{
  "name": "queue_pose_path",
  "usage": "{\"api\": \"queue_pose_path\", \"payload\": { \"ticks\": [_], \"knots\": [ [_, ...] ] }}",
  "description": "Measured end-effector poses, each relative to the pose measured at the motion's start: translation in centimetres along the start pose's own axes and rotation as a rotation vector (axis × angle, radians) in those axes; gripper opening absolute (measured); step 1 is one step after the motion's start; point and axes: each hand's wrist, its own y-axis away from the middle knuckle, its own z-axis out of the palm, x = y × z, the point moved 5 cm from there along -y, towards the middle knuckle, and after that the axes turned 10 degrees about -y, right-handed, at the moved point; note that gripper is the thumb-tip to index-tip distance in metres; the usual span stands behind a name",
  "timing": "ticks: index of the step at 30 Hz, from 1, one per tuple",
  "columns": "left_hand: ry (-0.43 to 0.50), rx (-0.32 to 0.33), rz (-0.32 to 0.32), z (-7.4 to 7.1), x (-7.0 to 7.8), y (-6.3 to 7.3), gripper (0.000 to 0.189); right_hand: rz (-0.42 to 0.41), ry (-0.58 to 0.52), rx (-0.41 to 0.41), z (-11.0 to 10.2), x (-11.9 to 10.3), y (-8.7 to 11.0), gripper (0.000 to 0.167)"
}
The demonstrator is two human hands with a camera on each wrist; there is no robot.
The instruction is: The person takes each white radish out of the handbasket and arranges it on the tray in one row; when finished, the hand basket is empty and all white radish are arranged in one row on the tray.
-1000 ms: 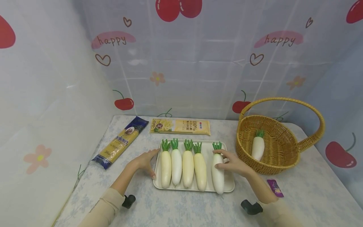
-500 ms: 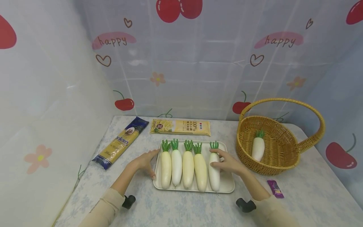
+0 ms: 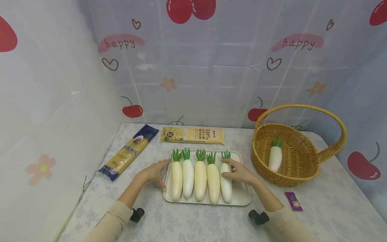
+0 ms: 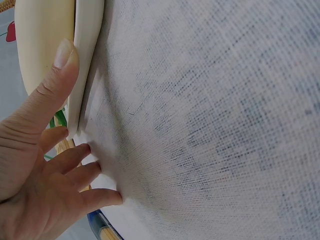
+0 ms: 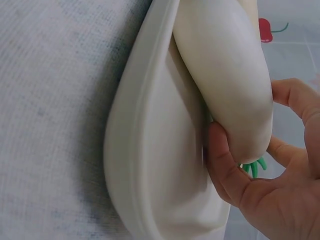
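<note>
A white daikon radish (image 3: 226,190) with a green top lies at the right of a row of several daikons on a white rectangular tray (image 3: 243,195). My right hand (image 3: 243,174) grips this radish near its leafy end, thumb on one side and fingers on the other, as the right wrist view also shows. At the tray's left edge is my left hand (image 3: 155,173), fingers spread. In the left wrist view its thumb (image 4: 55,75) rests against the tray rim, beside a cream-coloured radish (image 4: 42,45). The other fingers extend loosely around the tray's corner.
A wicker basket (image 3: 287,179) with a tall handle stands at the right, holding one daikon (image 3: 275,158). Behind the tray lies a yellow pasta packet (image 3: 193,135); a blue-and-yellow pasta packet (image 3: 130,151) lies left. A small purple sachet (image 3: 293,201) sits right of the right forearm.
My right hand has moved left with the white daikon, bringing it from the tray's right side close up to the row. The left hand has stayed at the tray edge.
</note>
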Motion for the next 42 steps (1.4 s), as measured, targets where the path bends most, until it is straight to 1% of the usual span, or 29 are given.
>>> {"api": "queue_pose_path", "payload": {
  "ticks": [8,16,25,28,35,38,42],
  "knots": [
    [0.007,-0.001,-0.001,0.1,-0.1,0.0,0.121,-0.013,0.077,-0.034,0.0,0.3,-0.4,0.064],
    [0.002,-0.007,0.006,0.1,0.0,0.1,0.121,-0.016,0.075,-0.079,-0.1,-0.4,0.3,0.069],
    [0.009,-0.006,-0.012,0.0,0.0,0.0,0.122,-0.004,0.168,-0.113,-0.4,-0.8,1.1,0.07],
    [0.006,-0.004,-0.009,0.0,0.1,0.0,0.122,-0.006,0.151,-0.136,-0.4,-0.9,1.1,0.07],
    [0.002,-0.008,-0.014,-0.1,0.1,0.0,0.122,-0.017,0.069,-0.176,-0.3,-1.0,1.1,0.069],
    [0.004,-0.008,-0.015,-0.1,0.1,0.0,0.122,0.005,0.041,-0.179,-0.3,-0.8,1.2,0.07],
    [0.008,-0.009,-0.009,-0.1,0.2,0.1,0.122,0.033,0.047,-0.172,-0.5,-0.6,1.2,0.071]
  ]
}}
